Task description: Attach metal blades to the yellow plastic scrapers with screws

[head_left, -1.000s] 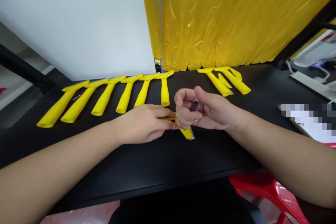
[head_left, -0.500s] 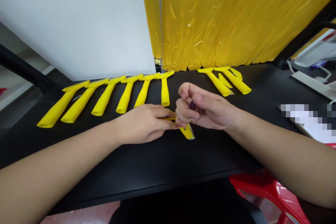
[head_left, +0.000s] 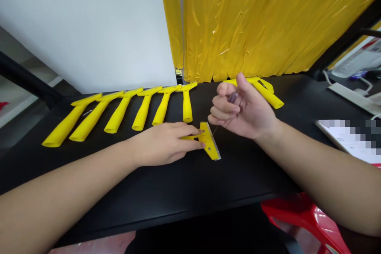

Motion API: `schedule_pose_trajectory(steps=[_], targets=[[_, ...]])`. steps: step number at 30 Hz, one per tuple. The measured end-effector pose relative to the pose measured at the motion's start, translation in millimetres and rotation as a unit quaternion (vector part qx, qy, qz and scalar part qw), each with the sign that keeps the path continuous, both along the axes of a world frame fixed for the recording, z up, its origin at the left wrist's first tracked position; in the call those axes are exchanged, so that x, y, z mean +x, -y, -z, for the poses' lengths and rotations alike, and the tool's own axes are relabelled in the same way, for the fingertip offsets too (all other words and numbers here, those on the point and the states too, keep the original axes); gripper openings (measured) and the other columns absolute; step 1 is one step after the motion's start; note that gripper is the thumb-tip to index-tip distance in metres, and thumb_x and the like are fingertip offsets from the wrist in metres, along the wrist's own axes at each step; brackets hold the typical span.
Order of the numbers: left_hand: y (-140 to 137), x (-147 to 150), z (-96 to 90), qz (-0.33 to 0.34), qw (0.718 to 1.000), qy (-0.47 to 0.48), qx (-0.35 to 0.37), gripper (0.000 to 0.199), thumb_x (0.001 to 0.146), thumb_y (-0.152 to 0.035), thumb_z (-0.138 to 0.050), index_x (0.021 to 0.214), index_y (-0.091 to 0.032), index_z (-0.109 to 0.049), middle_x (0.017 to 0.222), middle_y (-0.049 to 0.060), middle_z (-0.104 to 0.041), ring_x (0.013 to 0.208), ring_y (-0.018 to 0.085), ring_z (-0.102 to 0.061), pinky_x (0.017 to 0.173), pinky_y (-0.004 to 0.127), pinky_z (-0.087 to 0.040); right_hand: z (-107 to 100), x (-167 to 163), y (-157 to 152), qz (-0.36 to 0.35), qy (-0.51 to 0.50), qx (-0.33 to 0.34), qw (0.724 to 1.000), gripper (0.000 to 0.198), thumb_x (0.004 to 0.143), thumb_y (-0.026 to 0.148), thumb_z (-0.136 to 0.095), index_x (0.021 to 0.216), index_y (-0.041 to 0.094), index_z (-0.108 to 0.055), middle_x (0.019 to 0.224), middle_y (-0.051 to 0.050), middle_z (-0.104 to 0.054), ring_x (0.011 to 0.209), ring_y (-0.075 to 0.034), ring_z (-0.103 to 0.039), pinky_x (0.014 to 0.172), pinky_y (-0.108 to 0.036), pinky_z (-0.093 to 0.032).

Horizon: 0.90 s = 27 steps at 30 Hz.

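Along its near edge the black tabletop (head_left: 190,190) lies open; beyond the left hand (head_left: 166,143), six yellow scrapers (head_left: 143,109) bar passage, leaving a narrow gap before the right hand (head_left: 244,111).

At frame centre, the left hand (head_left: 162,143) lies palm-down, fingers (head_left: 190,130) pointing right; the right hand (head_left: 242,111) curls higher, thumb (head_left: 245,84) upright.

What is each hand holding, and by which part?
Left hand: yellow scraper, by its handle, close to the head. Right hand: screwdriver-like tool, by its purple handle.
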<state>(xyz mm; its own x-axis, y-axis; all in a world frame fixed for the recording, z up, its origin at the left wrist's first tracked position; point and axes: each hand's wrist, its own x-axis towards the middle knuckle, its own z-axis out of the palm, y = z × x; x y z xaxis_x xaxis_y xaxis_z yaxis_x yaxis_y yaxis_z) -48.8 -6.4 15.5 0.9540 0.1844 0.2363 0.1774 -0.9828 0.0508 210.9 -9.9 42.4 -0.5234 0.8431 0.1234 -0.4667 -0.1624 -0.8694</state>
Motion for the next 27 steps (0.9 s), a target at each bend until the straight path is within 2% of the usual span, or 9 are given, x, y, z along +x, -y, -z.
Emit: schedule_pose_trajectory(steps=[3, 5, 7, 9, 11, 15, 19, 23, 27], targets=[[2, 1, 1.2, 0.006, 0.999, 0.011, 0.038, 0.035, 0.105, -0.016, -0.052, 0.134, -0.021, -0.071, 0.133, 0.014, -0.07, 0.108, 0.026, -0.073, 0.094, 0.039, -0.064, -3, 13, -10, 0.069, 0.067, 0.035, 0.995, 0.035, 0.1, 0.054, -0.067, 0.086, 0.022, -0.06, 0.061, 0.007, -0.045, 0.048, -0.008, -0.031, 0.045, -0.021, -0.027], [3, 2, 2.4, 0.007, 0.997, 0.019, 0.071, 0.033, 0.106, -0.016, -0.051, 0.132, -0.021, -0.071, 0.129, 0.014, -0.072, 0.103, 0.025, -0.073, 0.091, 0.039, -0.064, -1, 19, -14, 0.114, 0.2, 0.073, 0.971, 0.025, 0.093, 0.04, -0.077, 0.086, 0.019, -0.065, 0.071, 0.002, -0.062, 0.05, -0.007, -0.037, 0.043, -0.021, -0.024], [3, 3, 3.3, 0.005, 0.995, 0.026, 0.097, 0.032, 0.106, -0.016, -0.05, 0.13, -0.02, -0.071, 0.126, 0.014, -0.073, 0.101, 0.024, -0.074, 0.089, 0.039, -0.064, 3, 23, -15, 0.119, 0.34, 0.103, 0.927, 0.017, 0.088, 0.03, -0.082, 0.088, 0.018, -0.07, 0.078, -0.003, -0.071, 0.056, -0.009, -0.051, 0.045, -0.021, -0.032], [3, 4, 3.6, 0.001, 0.993, 0.033, 0.112, 0.031, 0.107, -0.016, -0.049, 0.128, -0.019, -0.071, 0.122, 0.013, -0.074, 0.101, 0.024, -0.074, 0.088, 0.038, -0.065, 8, 22, -15, 0.099, 0.416, 0.102, 0.898, 0.014, 0.086, 0.026, -0.083, 0.093, 0.018, -0.073, 0.08, -0.005, -0.074, 0.065, -0.012, -0.064, 0.052, -0.021, -0.042], [3, 4, 3.6, -0.006, 0.992, 0.045, 0.121, 0.03, 0.108, -0.018, -0.047, 0.126, -0.019, -0.072, 0.121, 0.013, -0.074, 0.101, 0.024, -0.074, 0.088, 0.038, -0.065, 12, 19, -15, 0.083, 0.43, 0.077, 0.896, 0.014, 0.087, 0.023, -0.081, 0.096, 0.018, -0.073, 0.08, -0.005, -0.076, 0.068, -0.015, -0.071, 0.054, -0.021, -0.047], [2, 5, 3.7, -0.009, 0.99, 0.06, 0.13, 0.029, 0.109, -0.02, -0.047, 0.125, -0.02, -0.071, 0.119, 0.012, -0.075, 0.1, 0.022, -0.074, 0.088, 0.037, -0.065, 19, 13, -15, 0.048, 0.39, 0.026, 0.919, 0.013, 0.086, 0.015, -0.078, 0.097, 0.016, -0.071, 0.08, -0.006, -0.078, 0.065, -0.015, -0.074, 0.046, -0.018, -0.045], [2, 5, 4.5, -0.001, 0.99, 0.06, 0.127, 0.029, 0.109, -0.019, -0.047, 0.126, -0.019, -0.071, 0.12, 0.013, -0.075, 0.099, 0.023, -0.074, 0.087, 0.038, -0.065, 24, 13, -18, 0.026, 0.366, 0.022, 0.93, 0.012, 0.084, 0.009, -0.076, 0.094, 0.015, -0.072, 0.077, -0.005, -0.078, 0.064, -0.016, -0.075, 0.045, -0.018, -0.047], [2, 6, 4.5, 0.002, 0.989, 0.071, 0.133, 0.028, 0.109, -0.02, -0.049, 0.125, -0.019, -0.072, 0.119, 0.014, -0.075, 0.098, 0.024, -0.074, 0.084, 0.039, -0.066, 24, 14, -20, 0.017, 0.372, 0.031, 0.928, 0.013, 0.084, 0.005, -0.075, 0.093, 0.016, -0.073, 0.075, -0.004, -0.078, 0.066, -0.015, -0.075, 0.052, -0.018, -0.055], [3, 7, 3.9, 0.005, 0.987, 0.076, 0.142, 0.027, 0.109, -0.02, -0.049, 0.124, -0.018, -0.072, 0.118, 0.013, -0.075, 0.098, 0.023, -0.075, 0.084, 0.036, -0.066, 21, 11, -18, 0.038, 0.401, 0.029, 0.915, 0.019, 0.083, -0.001, -0.073, 0.088, 0.018, -0.073, 0.076, -0.003, -0.078, 0.064, -0.013, -0.074, 0.06, -0.021, -0.061]])
